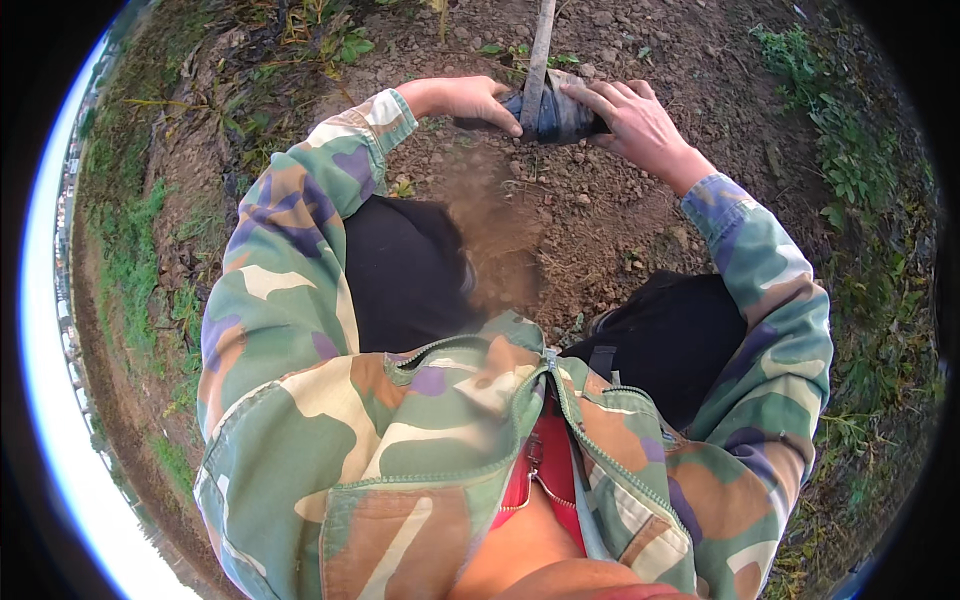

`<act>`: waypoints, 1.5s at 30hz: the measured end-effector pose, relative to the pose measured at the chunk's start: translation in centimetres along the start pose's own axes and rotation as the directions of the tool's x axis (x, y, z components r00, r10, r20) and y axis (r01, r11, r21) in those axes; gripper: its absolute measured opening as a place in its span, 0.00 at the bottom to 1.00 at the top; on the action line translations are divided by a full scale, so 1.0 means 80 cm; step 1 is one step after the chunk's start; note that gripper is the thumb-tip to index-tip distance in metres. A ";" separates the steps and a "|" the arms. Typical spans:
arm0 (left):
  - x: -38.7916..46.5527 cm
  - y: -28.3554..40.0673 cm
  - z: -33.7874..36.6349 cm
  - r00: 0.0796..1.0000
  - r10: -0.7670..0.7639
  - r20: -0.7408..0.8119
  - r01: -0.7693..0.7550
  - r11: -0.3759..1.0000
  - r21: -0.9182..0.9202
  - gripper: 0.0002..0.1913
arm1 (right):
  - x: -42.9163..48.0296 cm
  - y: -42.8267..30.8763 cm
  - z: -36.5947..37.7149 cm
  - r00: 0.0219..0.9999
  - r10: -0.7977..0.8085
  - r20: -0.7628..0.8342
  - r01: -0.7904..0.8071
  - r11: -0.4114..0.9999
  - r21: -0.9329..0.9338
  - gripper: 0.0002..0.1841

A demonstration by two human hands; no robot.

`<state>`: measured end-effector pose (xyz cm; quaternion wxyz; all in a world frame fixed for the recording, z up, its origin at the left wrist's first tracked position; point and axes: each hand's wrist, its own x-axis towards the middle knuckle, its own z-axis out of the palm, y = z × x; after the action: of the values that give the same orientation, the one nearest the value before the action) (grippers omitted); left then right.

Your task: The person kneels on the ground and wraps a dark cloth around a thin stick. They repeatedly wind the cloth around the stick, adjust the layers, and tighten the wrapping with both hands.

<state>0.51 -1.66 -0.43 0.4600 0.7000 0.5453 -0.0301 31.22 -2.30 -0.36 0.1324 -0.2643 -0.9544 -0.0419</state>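
Observation:
A dark, blue-black wrapped bundle [568, 118], perhaps plastic or rubber sheeting, is held level above the soil in front of me. My left hand [466, 100] grips its left end, the thumb on the near side and the fingers mostly hidden behind. At the other end, my right hand [646, 126] has its fingers laid over the top and its thumb below. Between my hands a pale wooden pole [541, 52] rises from the bundle's near face and runs out past the top of the picture. What the wrapping covers is hidden.
Crumbly brown soil [630, 202] with small clods lies between my bent knees in black trousers [409, 270]. Green weeds [847, 142] grow along the right. Dry, withered plants [247, 97] stand at the left. A brown smear blurs part of the view near my left knee.

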 end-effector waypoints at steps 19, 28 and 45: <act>-0.040 0.036 0.020 0.362 0.923 -0.135 -0.136 0.195 0.971 0.18 | 0.009 0.008 -0.006 0.861 0.179 0.476 -0.491 0.051 0.870 0.50; -0.073 0.073 0.018 0.191 0.972 -0.134 -0.320 0.191 0.928 0.10 | 0.034 0.031 -0.032 0.965 0.230 -0.126 -0.138 0.856 0.499 0.43; -0.138 0.052 0.012 0.438 0.894 -0.096 -0.321 0.255 0.912 0.09 | -0.009 0.044 -0.137 0.924 0.120 0.364 -0.382 0.212 0.900 0.50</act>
<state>-0.20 -10.39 7.60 -0.1408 0.9487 0.2358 0.1565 36.20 -1.27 10.01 0.1658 -0.2833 -0.7323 0.5966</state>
